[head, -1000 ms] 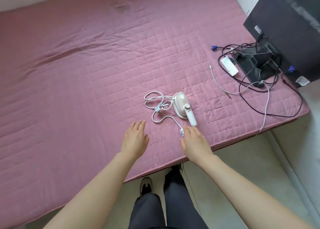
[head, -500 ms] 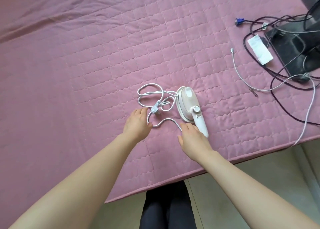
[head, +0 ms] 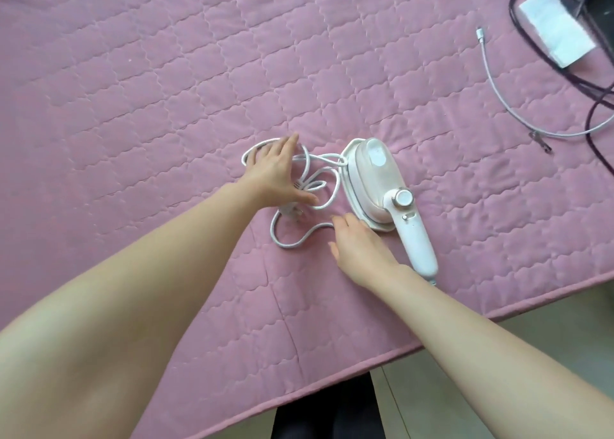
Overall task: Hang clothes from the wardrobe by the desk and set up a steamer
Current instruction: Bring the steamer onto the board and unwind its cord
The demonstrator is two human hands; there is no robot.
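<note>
Lifting the steamer (head: 373, 179) now could snag its looped cord (head: 327, 189) under the flat, straight-fingered left hand (head: 275, 172); right hand (head: 360, 247) flat beside it, holding nothing

Dark cables (head: 589, 124) and a pale cable (head: 497, 84) lie on a pink quilt (head: 166, 73).

Left hand (head: 274, 172) flat on steamer (head: 382, 189) cord (head: 319, 186)

A pink-and-white handheld steamer (head: 382, 186) lies flat on the bed, white cord (head: 319, 189) looped beside it.
</note>
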